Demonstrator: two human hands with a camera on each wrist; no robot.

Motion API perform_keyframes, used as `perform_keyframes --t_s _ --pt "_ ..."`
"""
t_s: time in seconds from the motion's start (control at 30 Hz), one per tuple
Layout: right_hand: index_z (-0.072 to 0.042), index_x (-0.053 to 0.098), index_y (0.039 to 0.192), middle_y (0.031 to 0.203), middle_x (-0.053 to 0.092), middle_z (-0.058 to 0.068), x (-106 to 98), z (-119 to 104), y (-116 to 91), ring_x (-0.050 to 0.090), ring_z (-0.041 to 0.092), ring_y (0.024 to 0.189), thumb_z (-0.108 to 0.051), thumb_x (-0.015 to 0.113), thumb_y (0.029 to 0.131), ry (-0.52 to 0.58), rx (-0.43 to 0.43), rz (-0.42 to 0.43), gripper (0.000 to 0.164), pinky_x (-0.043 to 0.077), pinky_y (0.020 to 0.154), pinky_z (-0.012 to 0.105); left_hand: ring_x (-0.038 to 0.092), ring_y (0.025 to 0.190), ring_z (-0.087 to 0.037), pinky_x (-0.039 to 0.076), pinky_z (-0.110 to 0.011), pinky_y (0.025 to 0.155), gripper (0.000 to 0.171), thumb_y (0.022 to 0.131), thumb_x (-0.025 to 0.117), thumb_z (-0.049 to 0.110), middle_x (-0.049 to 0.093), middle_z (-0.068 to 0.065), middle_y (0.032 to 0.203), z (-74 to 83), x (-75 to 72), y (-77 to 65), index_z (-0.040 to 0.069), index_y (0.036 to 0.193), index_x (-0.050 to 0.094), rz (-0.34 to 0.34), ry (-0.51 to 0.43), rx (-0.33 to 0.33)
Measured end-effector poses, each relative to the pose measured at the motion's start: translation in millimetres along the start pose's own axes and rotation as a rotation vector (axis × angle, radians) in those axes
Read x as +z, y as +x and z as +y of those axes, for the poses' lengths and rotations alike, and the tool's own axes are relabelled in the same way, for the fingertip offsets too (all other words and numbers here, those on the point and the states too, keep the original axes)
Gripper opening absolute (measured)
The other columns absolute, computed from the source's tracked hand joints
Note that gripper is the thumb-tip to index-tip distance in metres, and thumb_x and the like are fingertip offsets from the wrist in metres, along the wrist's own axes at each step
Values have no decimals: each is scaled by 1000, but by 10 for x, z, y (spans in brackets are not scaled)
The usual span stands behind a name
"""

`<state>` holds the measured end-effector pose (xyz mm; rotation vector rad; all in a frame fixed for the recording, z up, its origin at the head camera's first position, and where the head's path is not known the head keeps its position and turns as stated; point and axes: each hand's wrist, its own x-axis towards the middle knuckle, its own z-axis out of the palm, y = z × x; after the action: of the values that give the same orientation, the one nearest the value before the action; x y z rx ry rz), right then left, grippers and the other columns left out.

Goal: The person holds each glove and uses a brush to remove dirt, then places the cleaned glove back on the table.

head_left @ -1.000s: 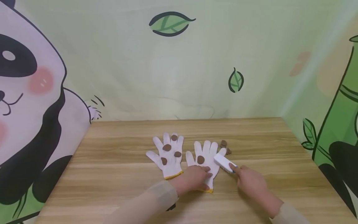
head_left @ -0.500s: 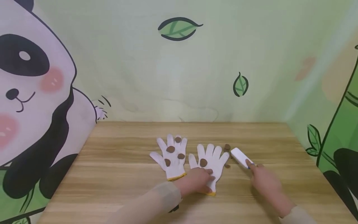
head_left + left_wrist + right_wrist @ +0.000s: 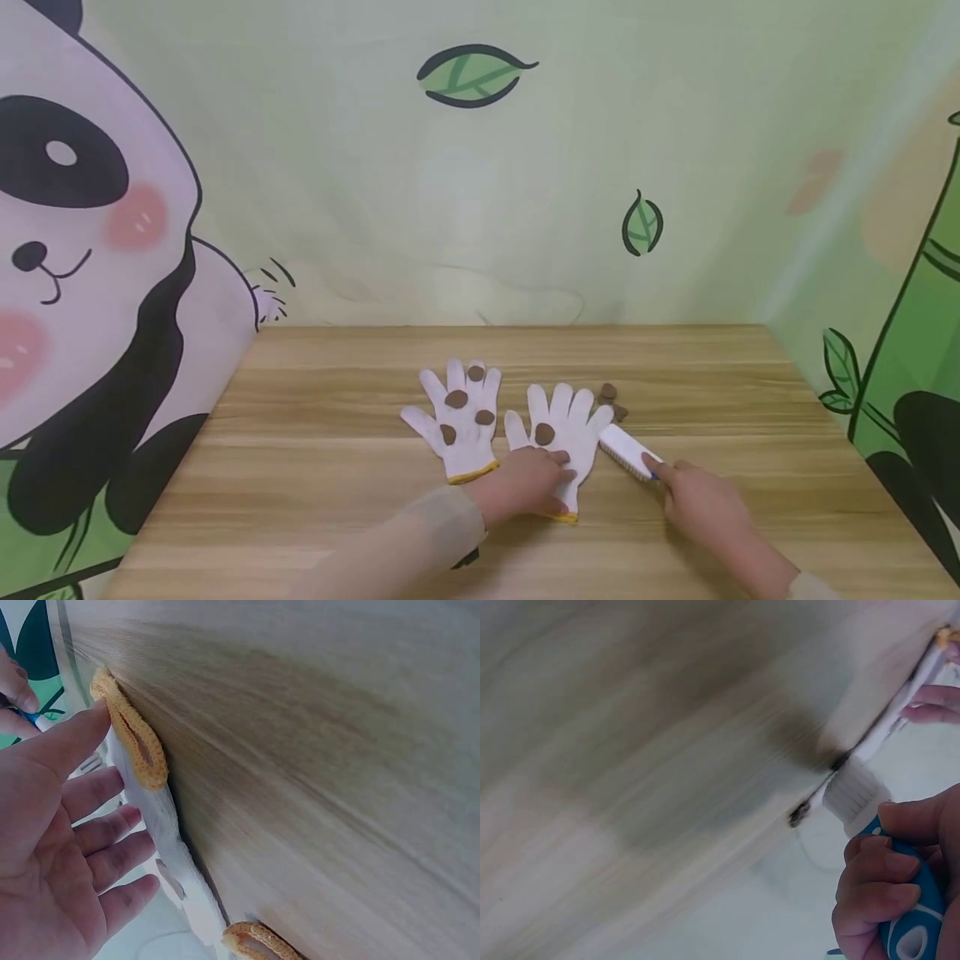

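Two white knit gloves with yellow cuffs lie flat, fingers pointing away. My left hand (image 3: 531, 481) presses on the lower palm of the right-hand glove (image 3: 562, 417), its fingers fairly straight; the left wrist view shows its fingertips against the glove (image 3: 161, 825) near the yellow cuff (image 3: 135, 739). One brown patch (image 3: 544, 433) shows on this glove. The other glove (image 3: 468, 442) carries several brown patches. My right hand (image 3: 701, 504) grips the blue handle (image 3: 907, 892) of a white-headed scrub brush (image 3: 628, 451). The brush head lies just right of the glove's outermost finger, bristles down.
Small brown pieces (image 3: 608, 392) lie on the wooden table (image 3: 337, 433) beyond the brush, by the glove's fingertip. A dark object (image 3: 467, 558) shows under the left sleeve. Behind the table stands a wall backdrop (image 3: 360, 167) with a panda and leaves.
The brush swept right off the glove's edge, then came back left and nearer to its outer finger. A brown piece beside the glove has shifted away from me. The left hand stays on the glove.
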<state>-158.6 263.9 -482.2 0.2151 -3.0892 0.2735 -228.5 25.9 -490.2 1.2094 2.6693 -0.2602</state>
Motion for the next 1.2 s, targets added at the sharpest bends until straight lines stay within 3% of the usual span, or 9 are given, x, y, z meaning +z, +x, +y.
perform_keyframes --t_s 0.43,0.63,0.77,0.97,1.2 --pt "-4 66 134 65 51 2 -131 170 75 35 11 48 -2 62 91 -21 10 134 44 31 40 22 63 129 -14 52 -27 105 56 95 67 53 58 5 150 1 8 4 28 144 59 22 -35 17" --pt "-9 69 133 66 54 1 -88 95 106 38 12 53 -5 61 91 -16 -24 62 43 35 44 28 56 139 -11 49 -28 112 57 95 66 53 53 6 155 -7 20 -38 29 146 57 3 -72 -4" --pt "-7 67 134 74 63 4 -35 137 123 43 12 56 -5 61 91 7 -18 -1 44 40 46 28 58 137 -12 49 -27 111 57 95 67 52 54 6 155 1 21 -51 29 146 58 6 -76 -4" --pt "-2 65 135 85 72 20 -79 318 184 54 21 59 -4 57 92 6 68 75 43 46 48 40 58 137 -12 48 -27 111 56 95 67 51 54 5 155 3 37 -56 28 146 58 6 -78 6" --pt "-6 67 134 75 67 6 -44 168 168 42 14 57 -5 59 92 34 -29 16 42 38 48 31 58 136 -12 49 -27 110 56 95 67 51 54 6 155 -3 26 -67 28 146 58 11 -67 -5"
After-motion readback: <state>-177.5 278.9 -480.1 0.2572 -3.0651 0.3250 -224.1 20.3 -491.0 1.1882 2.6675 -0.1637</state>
